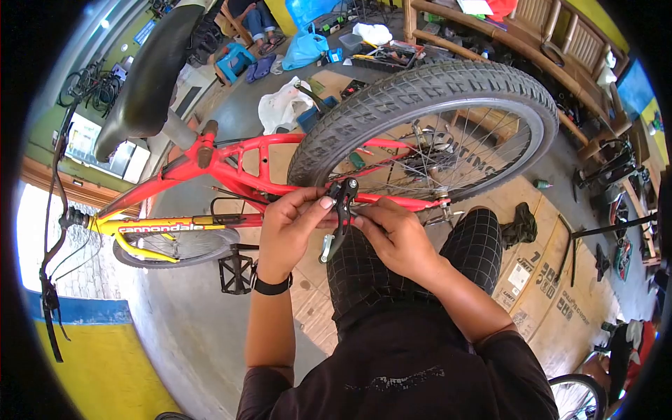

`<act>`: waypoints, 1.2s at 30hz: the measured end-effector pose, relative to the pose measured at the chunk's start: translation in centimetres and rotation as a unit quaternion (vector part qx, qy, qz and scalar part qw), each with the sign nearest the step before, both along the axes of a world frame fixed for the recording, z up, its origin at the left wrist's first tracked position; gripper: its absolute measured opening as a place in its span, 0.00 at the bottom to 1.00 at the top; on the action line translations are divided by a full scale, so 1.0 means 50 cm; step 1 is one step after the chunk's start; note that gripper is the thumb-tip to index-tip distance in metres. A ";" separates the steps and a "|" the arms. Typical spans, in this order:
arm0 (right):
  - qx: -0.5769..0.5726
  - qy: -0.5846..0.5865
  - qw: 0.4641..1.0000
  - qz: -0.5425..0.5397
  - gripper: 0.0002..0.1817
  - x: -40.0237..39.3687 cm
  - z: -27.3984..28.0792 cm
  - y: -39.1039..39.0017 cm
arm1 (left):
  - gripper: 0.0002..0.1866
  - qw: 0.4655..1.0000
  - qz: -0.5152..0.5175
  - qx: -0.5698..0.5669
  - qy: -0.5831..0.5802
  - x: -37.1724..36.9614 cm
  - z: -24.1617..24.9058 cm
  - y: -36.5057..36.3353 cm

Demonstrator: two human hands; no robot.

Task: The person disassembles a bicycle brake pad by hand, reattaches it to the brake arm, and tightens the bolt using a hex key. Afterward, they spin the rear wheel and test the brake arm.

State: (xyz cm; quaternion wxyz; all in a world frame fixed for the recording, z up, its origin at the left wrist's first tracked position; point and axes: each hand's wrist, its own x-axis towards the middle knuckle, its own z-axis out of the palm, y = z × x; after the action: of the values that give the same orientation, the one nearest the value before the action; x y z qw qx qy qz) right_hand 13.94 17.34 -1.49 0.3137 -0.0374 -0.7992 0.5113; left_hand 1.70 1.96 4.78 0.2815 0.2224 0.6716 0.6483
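Note:
A red and yellow bicycle lies across the view, its knobby rear tyre in front of me. My left hand is closed, thumb and fingers pinching a black bicycle brake arm beside the red frame. This arm has a silver bolt at its top and a silver piece at its lower end. From the other side my right hand is closed with its fingertips on the same brake arm; any small part between those fingertips is hidden. A black band circles my left wrist.
Flattened cardboard covers the floor under the wheel and my knees. A toolbox, blue plastic bag and white bag lie beyond the tyre. A bamboo bench stands at the back right. Another person's legs show at top.

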 end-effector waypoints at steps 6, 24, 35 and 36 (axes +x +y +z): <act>-0.046 -0.018 0.999 0.008 0.08 0.004 0.015 0.000 | 0.17 0.998 0.023 0.046 -0.045 0.003 -0.022 0.000; -0.036 0.052 0.997 -0.053 0.11 -0.009 0.006 -0.024 | 0.17 0.993 0.031 0.088 -0.078 0.010 -0.041 -0.007; -0.142 0.016 0.985 -0.096 0.11 -0.021 -0.009 -0.059 | 0.15 0.999 0.039 0.031 -0.018 0.008 -0.028 -0.008; -0.203 0.000 0.976 -0.085 0.11 -0.021 -0.011 -0.066 | 0.15 0.999 0.040 0.024 -0.009 0.008 -0.026 -0.008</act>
State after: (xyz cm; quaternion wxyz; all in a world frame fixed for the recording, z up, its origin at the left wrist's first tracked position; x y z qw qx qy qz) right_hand 12.92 14.05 -2.03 0.3417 -0.1680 -0.6727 0.6344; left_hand 2.10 1.54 3.46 0.2563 0.1959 0.6614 0.6770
